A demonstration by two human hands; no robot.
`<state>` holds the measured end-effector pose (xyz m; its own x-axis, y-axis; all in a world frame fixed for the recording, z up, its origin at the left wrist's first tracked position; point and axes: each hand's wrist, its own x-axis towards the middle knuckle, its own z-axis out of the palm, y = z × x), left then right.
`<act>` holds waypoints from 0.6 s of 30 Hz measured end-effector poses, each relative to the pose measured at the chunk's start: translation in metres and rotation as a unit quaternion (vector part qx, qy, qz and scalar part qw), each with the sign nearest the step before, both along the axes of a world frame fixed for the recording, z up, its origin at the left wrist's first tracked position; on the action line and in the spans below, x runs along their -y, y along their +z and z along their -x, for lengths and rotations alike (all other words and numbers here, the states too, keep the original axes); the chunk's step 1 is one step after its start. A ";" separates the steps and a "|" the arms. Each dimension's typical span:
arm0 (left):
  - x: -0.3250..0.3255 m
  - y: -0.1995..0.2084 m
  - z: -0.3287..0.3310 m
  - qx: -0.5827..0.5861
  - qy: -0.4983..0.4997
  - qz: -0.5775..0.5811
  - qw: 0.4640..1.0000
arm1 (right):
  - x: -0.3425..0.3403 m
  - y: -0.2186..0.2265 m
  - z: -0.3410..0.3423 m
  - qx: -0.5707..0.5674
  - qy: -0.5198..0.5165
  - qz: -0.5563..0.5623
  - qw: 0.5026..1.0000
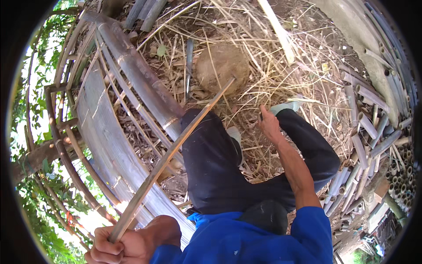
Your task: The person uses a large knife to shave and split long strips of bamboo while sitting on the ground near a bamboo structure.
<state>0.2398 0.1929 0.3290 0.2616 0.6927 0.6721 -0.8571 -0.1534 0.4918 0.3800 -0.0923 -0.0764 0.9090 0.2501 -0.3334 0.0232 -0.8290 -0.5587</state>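
Note:
My left hand (116, 245) is closed round the near end of a long split bamboo strip (176, 154). The strip slants up and to the right, across my left knee, and its far tip ends at a round brown stump (222, 66) on the ground. My right hand (269, 125) reaches down between my knees toward the straw-covered ground beside my right foot. Its fingers point downward and I cannot see whether they hold anything. I sit in dark trousers and a blue shirt.
A bench of curved bamboo poles (127, 75) runs along my left. Dry straw and bamboo shavings (272, 57) cover the ground ahead. Many cut bamboo tubes (369, 132) lie stacked at the right. Green foliage shows at the far left.

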 end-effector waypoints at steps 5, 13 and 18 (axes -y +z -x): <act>-0.003 0.001 -0.003 0.024 -0.025 -0.021 0.999 | -0.023 0.055 0.002 0.000 0.009 0.011 1.000; 0.017 0.001 -0.004 -0.017 0.019 -0.103 0.994 | -0.097 0.283 0.077 0.225 0.242 -0.227 0.916; 0.030 -0.001 0.000 -0.042 0.045 -0.080 0.995 | -0.102 0.312 0.100 0.243 0.241 -0.314 0.886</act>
<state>0.2393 0.1634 0.3281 0.2640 0.6024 0.7533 -0.7930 -0.3090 0.5251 0.2796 0.0098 0.2351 0.6443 0.6457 0.4097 0.6537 -0.1871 -0.7332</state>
